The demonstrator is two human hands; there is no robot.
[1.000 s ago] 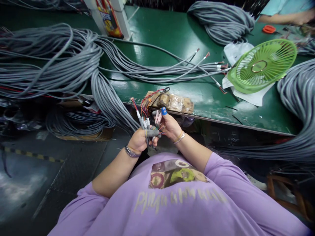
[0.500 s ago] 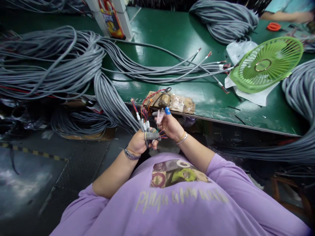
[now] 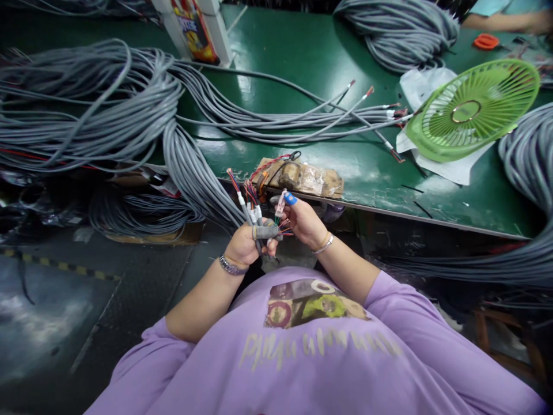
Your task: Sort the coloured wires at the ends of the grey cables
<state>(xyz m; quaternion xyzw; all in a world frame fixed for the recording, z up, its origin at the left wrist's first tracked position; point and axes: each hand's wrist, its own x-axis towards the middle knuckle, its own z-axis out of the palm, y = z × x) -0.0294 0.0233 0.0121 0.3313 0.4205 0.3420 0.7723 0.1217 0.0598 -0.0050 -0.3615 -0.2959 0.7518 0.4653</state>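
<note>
I see the left grip (image 3: 242,244) wrapped around gray cords (image 3: 247,213), the right grip (image 3: 305,222) pinching a little pink piece (image 3: 281,204). A green fan (image 3: 484,109) sits at two o'clock.

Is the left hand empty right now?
No, the left hand is closed around a few grey cables, whose coloured wire ends stick out beyond it.

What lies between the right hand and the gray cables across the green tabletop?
Beyond the right hand, the head view shows a brown block on the tabletop, before the cables.
</note>
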